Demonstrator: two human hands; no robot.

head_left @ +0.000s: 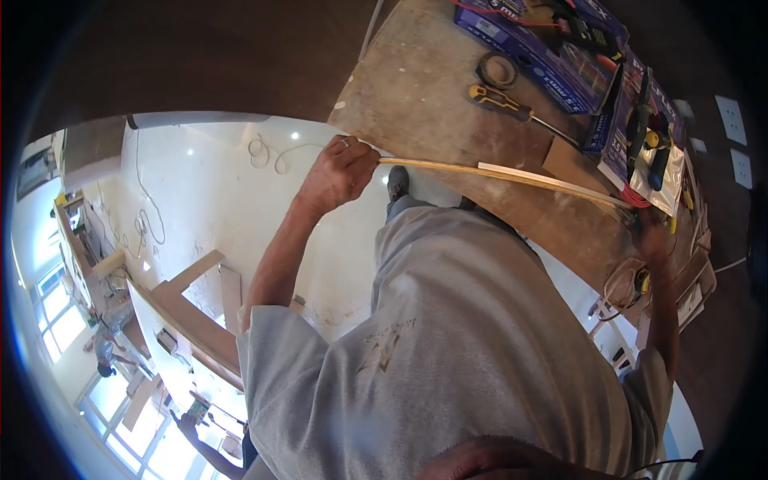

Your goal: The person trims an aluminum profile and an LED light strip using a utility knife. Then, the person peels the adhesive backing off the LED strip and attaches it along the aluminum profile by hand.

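Note:
My left hand [344,170] is closed around one end of a long, thin yellow strip [428,165], just off the left edge of the wooden workbench [416,88]. The strip runs across the bench to my right hand [652,238], where its other end disappears among dark, shadowed fingers that look curled round it. A pale, narrow strip [544,179] lies along its right half. Red wire [634,196] and a shiny white packet [666,182] are close beside my right hand.
On the bench are a screwdriver [500,102], a roll of tape [498,70] and purple boxes [544,64] with tools on them. A yellow-black round item [642,280] sits near my right forearm. Cables [276,152] trail over the pale floor. Another person [108,348] is far left.

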